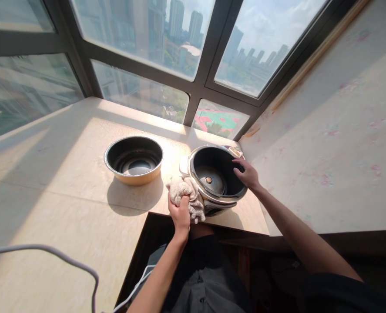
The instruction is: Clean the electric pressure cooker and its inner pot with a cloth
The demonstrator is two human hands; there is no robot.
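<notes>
A round cooker body (pixel 217 174) with a dark inside and a small disc at its bottom stands lidless near the counter's front edge. My left hand (pixel 179 213) is closed round a crumpled beige cloth (pixel 182 191), which lies against the cooker's left front side. On the cooker's right rim rests my right hand (pixel 246 174), its fingers apart and reaching a little over the opening, with nothing held. Left of the cooker sits a separate inner pot (pixel 134 178), dark inside and gold outside, upright and touched by neither hand.
The pale counter (pixel 65 195) runs along the windows (pixel 147 95). A grey cable (pixel 49 249) curves across its lower left, and a white cord (pixel 135 284) hangs by the front edge. A flowered wall (pixel 336 130) rises at the right.
</notes>
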